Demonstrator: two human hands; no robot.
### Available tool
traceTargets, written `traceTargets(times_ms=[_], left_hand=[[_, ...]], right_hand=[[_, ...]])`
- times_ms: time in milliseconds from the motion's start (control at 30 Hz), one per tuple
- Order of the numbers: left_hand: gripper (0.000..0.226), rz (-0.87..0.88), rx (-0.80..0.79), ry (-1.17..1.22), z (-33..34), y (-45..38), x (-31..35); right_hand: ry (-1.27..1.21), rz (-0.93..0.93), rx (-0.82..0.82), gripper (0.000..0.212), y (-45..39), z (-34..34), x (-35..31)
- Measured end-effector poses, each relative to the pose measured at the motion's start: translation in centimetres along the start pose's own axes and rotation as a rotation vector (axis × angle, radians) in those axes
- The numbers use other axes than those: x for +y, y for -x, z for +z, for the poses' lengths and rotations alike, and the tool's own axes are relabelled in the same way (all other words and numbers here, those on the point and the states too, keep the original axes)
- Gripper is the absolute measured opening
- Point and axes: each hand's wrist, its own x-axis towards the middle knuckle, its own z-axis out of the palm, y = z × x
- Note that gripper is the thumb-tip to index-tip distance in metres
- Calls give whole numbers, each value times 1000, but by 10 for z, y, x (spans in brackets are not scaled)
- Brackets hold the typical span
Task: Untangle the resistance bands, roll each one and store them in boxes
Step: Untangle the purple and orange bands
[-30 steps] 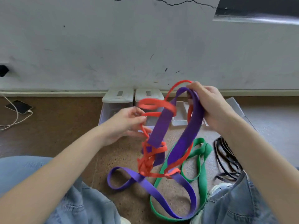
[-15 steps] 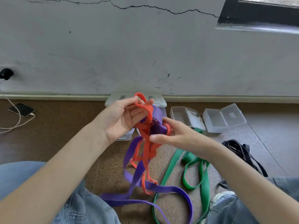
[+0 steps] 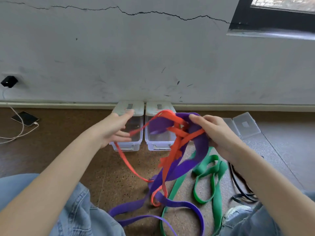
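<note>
A purple band [image 3: 199, 147] and a thin orange band [image 3: 175, 147] hang tangled in the air in front of me. My right hand [image 3: 216, 133] grips the knot of both bands at its top. My left hand [image 3: 117, 132] is out to the left with thumb and fingers spread fairly straight, and a loop of the orange band runs across its fingers. The loose ends trail down to the floor between my knees. A green band [image 3: 213, 172] lies on the floor under my right forearm. A black band [image 3: 238, 183] lies beside it, partly hidden by that arm.
Two clear lidded boxes [image 3: 127, 147] [image 3: 159, 147] stand side by side against the wall. An open clear box [image 3: 245, 125] lies at the right. A phone [image 3: 25, 118] on a white cable lies at the far left. My denim-clad knees fill both lower corners.
My hands have drawn apart. The left hand moved left and pulled an orange loop out of the knot. The right hand moved right and up with the tangle.
</note>
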Motion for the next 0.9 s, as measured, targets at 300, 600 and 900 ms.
traceTargets(times_ms=[300, 600, 900], left_hand=[[21, 211, -212, 272, 53, 20, -1], [51, 242, -531, 324, 31, 20, -4], [34, 94, -412, 91, 30, 16, -1]], right_hand=[[135, -34, -397, 16, 12, 18, 1], [-280, 20, -384, 11, 0, 5, -3], [-412, -66, -61, 24, -8, -8, -8]])
